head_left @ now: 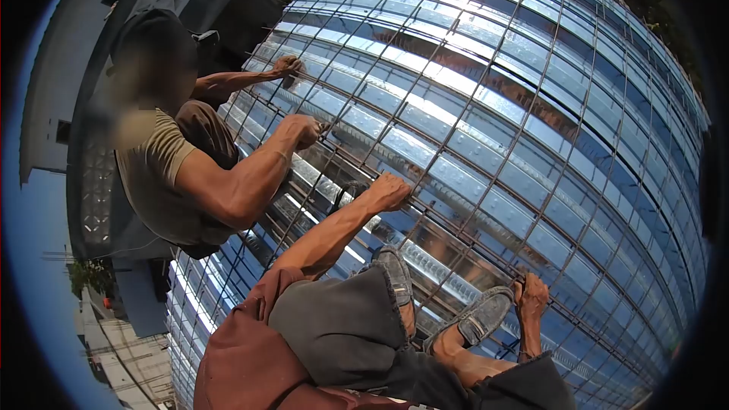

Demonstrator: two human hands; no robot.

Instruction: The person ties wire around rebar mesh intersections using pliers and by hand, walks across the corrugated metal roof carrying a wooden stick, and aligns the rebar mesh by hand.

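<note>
My left hand (pixel 389 192) is closed in a fist at a thin steel reinforcing bar (pixel 456 229) of the mesh, its fingers round the bar. To the lower right, beside my shoe, my right hand (pixel 531 298) is also closed on the bar mesh, with the fingertips partly hidden. Crossing bars form a grid (pixel 497 175) over shiny ribbed metal decking (pixel 471 133). Between my hands are my two worn grey shoes (pixel 486 315), planted on the mesh below my bent knees.
A co-worker (pixel 163 159) in a cap crouches at the left, both hands on the bars. A black coil (pixel 349 191) lies on the mesh near the co-worker. Beyond the deck's left edge are a grey building (pixel 53 99) and lower ground (pixel 125 364).
</note>
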